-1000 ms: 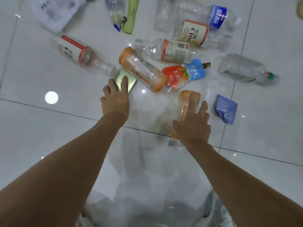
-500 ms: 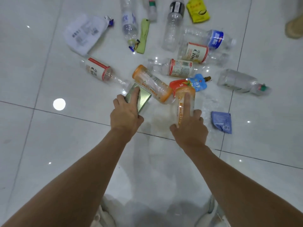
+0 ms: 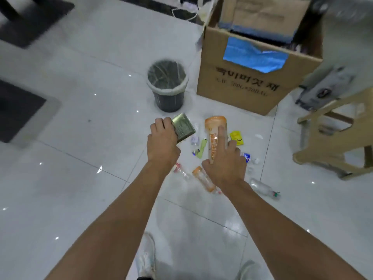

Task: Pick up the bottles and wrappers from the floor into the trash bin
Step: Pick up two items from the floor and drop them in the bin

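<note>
Head view: the left hand [image 3: 161,141] pinches a flat, shiny olive-gold wrapper [image 3: 183,127], lifted above the floor [image 3: 80,138]. The right hand [image 3: 226,164] grips a clear bottle [image 3: 215,134] with orange ends and label, index finger laid along it. Below them more bottles and wrappers lie scattered on the white tiles. Open tile spreads left; a cardboard box [image 3: 242,85] and wooden stool [image 3: 335,138] crowd the right. The dark bin [image 3: 168,98], lined with a clear bag, stands just ahead; its contents are unclear.

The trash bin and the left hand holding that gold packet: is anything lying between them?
No. In the head view only bare white floor tile shows between the trash bin and the left hand gripping the gold packet.
</note>
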A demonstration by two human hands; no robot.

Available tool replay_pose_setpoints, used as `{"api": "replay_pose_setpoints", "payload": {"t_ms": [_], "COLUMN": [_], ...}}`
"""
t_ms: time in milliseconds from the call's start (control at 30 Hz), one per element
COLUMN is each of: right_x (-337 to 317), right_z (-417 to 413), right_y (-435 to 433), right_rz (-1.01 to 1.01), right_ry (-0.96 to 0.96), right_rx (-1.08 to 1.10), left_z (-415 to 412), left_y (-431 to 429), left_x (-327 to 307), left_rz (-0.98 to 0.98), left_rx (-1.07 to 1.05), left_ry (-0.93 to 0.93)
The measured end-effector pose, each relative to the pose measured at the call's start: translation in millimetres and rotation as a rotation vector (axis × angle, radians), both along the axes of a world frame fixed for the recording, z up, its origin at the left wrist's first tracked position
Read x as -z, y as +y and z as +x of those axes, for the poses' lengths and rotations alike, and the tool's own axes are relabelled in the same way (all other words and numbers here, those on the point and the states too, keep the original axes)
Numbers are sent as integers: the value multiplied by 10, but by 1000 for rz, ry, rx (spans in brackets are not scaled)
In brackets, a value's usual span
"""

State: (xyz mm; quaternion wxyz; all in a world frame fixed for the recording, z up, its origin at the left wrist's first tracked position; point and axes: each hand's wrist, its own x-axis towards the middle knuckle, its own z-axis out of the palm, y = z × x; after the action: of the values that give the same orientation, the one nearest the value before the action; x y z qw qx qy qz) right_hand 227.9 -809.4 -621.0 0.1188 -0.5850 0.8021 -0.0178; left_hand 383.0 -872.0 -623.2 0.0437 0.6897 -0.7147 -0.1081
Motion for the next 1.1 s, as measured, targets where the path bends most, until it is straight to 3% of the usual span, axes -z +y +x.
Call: {"api": "replay_pose_setpoints", "payload": {"t_ms": [200,433,600,800,1100], "right_x": [-1771,-2954,-3558,-4333,-4625], "right_z": [649,1314,1615,1785,1477], "right_y": [-97,-236,-558,-1043,-1488], "right_rz": [-72,-139,-214,-326,-352], "right_ry": [-162,-154,-43,11,101], "right_rx": [-68,-93,-154,-74,40], "left_z": [584,1619,2055,2298,1945], "left_y": [160,99,-126,-598,-1217], "left_x": [-1784,-3013,-3610,-4385,-4494], "left_rz": [-77,-182,-271,-415,-449], "left_rx": [-113,-210,-159,-114,-35], "left_ry": [-81,-208,-232,-207,-131]}}
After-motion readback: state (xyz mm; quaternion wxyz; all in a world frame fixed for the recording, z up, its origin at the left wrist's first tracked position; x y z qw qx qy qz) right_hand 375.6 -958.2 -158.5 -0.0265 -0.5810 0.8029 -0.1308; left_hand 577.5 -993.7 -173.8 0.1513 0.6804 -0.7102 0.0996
